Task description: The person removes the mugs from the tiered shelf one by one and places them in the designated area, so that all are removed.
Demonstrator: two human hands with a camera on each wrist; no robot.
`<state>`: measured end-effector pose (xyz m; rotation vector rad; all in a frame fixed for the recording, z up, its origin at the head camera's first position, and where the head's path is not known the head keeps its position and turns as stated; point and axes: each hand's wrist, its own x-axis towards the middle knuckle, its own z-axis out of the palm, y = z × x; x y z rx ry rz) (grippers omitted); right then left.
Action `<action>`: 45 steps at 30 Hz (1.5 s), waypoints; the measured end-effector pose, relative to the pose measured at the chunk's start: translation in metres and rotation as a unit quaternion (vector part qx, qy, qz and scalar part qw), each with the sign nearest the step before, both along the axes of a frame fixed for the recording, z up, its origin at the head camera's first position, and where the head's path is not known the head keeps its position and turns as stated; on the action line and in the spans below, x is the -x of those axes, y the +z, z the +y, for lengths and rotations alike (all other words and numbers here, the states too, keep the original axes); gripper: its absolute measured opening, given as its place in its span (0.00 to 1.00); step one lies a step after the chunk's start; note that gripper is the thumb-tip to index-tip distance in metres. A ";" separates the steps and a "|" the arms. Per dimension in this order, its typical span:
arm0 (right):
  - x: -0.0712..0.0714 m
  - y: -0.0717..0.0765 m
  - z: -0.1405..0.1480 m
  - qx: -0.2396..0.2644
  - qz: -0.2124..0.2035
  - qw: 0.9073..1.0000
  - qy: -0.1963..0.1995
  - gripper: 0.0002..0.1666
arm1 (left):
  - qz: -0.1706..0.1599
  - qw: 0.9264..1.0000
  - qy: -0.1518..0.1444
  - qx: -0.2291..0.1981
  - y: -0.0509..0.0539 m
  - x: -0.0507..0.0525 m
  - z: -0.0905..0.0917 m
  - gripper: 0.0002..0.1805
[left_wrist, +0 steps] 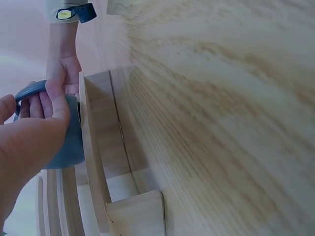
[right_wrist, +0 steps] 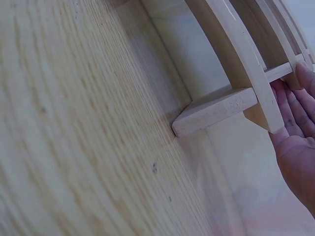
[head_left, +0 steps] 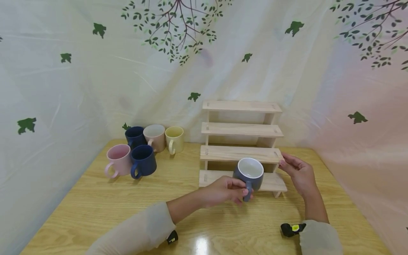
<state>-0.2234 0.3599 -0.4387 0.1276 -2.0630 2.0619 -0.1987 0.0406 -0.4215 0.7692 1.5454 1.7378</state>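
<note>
My left hand [head_left: 224, 191] holds a grey-blue mug [head_left: 251, 179] with a white inside, its fingers and thumb pinching the handle. The mug is upright at the lowest step of a pale wooden tiered rack [head_left: 236, 154]. In the left wrist view the mug [left_wrist: 71, 147] is close against that step's board; whether its base fully rests there is hard to tell. On the other side, my right hand [head_left: 299, 173] grips the right end of the second step from the bottom. Its thumb and fingers [right_wrist: 298, 108] are around the board's end in the right wrist view.
On the table's left stand a pink mug [head_left: 119, 159], two dark blue mugs [head_left: 145, 163], a beige mug [head_left: 156, 140] and a yellow mug [head_left: 176, 140]. A printed curtain [head_left: 153, 88] surrounds the wooden table [head_left: 95, 205] at the back and sides.
</note>
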 end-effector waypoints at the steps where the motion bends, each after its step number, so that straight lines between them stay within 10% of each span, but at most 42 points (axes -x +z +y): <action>1: 0.000 0.000 0.000 0.000 0.000 1.000 0.000 0.30 | -0.003 1.000 0.005 0.003 0.001 0.000 0.000 0.14; 35: 0.001 -0.003 0.000 0.015 0.013 1.000 0.008 0.30 | -0.033 0.998 0.028 -0.056 0.004 0.010 -0.028 0.08; 45: 0.001 -0.003 0.000 0.000 0.007 1.000 -0.003 0.31 | 0.033 0.999 0.006 -0.021 0.009 0.016 -0.041 0.13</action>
